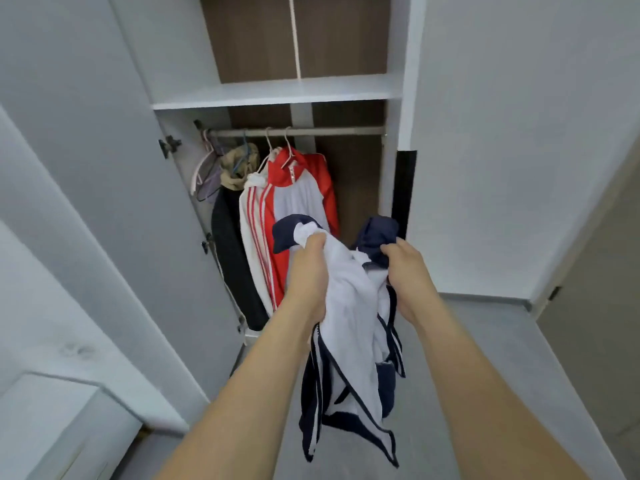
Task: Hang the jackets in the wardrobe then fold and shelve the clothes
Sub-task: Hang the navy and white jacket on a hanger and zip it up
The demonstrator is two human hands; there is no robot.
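Observation:
A white and navy jacket [349, 327] hangs bunched between my hands in front of the open wardrobe. My left hand [308, 271] grips its white upper part near a navy cuff. My right hand [403, 271] holds the navy collar end. Behind it, a red and white jacket [298, 188] hangs on a hanger from the wardrobe rail [339, 130]. A dark garment [228, 251] and a tan one [239, 168] hang further left on the same rail.
A white shelf [277, 93] runs above the rail. The wardrobe door [104, 168] stands open on the left, beside spare hangers [204, 174]. The rail's right half is bare. Grey floor [485, 341] stretches to the right, and a white cabinet [52, 427] sits at lower left.

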